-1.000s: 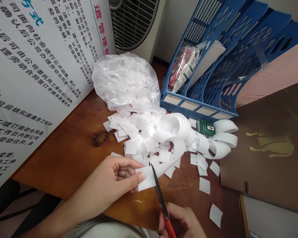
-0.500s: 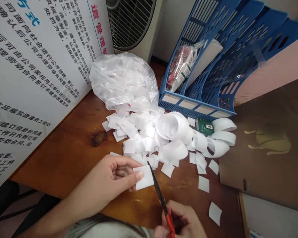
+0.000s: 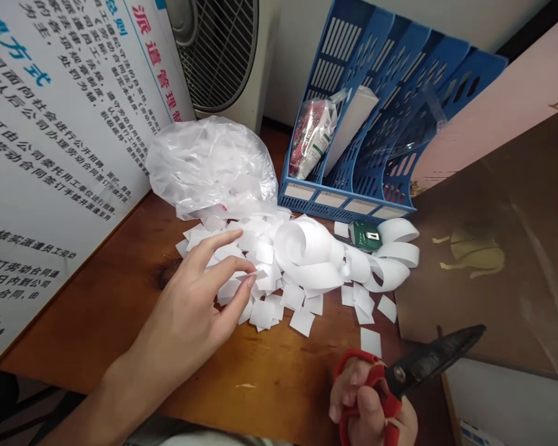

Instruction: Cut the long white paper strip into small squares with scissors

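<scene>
My left hand [image 3: 209, 288] hovers over the pile of cut white paper squares [image 3: 264, 313]. A thin paper square [image 3: 252, 274], seen nearly edge-on, is pinched between its thumb and a finger, while the index finger stretches forward. At the lower right my right hand [image 3: 372, 402] grips scissors [image 3: 428, 362] by their red handles. The dark blades are closed and point right, away from the pile. A curled white paper strip [image 3: 316, 254] lies in loops against the squares.
Behind the pile sits a clear plastic bag [image 3: 214, 164] with white pieces inside. A blue file rack [image 3: 344, 198] stands at the back, a green tape-measure-like object [image 3: 365, 236] before it. A printed board [image 3: 74, 136] borders the left, a brown box-like surface [image 3: 483, 297] the right.
My left hand has moved up and left over the pile with the paper square, now tilted. My right hand has swung the scissors away to the right. The camera view has shifted.
</scene>
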The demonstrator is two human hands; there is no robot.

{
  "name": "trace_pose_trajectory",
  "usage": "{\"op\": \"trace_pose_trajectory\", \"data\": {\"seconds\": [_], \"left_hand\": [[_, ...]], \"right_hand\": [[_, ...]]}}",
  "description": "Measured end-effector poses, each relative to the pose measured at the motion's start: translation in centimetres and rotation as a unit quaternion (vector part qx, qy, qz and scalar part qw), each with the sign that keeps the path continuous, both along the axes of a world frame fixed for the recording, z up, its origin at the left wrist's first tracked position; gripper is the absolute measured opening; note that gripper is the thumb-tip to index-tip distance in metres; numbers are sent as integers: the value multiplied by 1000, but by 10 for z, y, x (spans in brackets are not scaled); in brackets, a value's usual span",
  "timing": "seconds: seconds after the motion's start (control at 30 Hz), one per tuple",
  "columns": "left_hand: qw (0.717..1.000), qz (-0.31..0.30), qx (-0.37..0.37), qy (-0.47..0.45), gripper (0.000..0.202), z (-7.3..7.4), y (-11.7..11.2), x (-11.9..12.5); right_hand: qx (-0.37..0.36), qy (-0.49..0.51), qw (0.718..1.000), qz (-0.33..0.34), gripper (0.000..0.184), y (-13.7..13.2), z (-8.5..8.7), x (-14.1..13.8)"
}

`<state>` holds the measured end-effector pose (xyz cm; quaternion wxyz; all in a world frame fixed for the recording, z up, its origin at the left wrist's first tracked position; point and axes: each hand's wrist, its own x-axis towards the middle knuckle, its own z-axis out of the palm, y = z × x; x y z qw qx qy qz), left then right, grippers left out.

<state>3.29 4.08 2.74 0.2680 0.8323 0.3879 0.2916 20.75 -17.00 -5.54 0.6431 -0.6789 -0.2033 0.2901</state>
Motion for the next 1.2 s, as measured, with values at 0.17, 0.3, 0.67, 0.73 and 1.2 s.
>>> {"op": "trace_pose_trajectory", "data": {"seconds": [0.17, 0.3, 0.67, 0.73, 1.2], "left_hand": [[980, -191, -58, -3, 15, 0, -27, 31], [971, -222, -43, 75, 25, -7, -49, 63], [970, -201, 54, 123, 22, 18, -21, 99], [969, -212, 27, 125, 25, 15, -18, 101], [944, -322, -28, -66, 16, -3, -16, 42]], "right_hand": [[83, -3, 995, -50, 42, 18, -4, 7], [125, -7, 991, -47, 38, 21, -4, 11], [111, 44, 991, -67, 40, 10, -21, 11], [102, 51, 991, -71, 42, 11, -20, 9], [108, 55, 993, -13, 39, 48, 15, -8]]}}
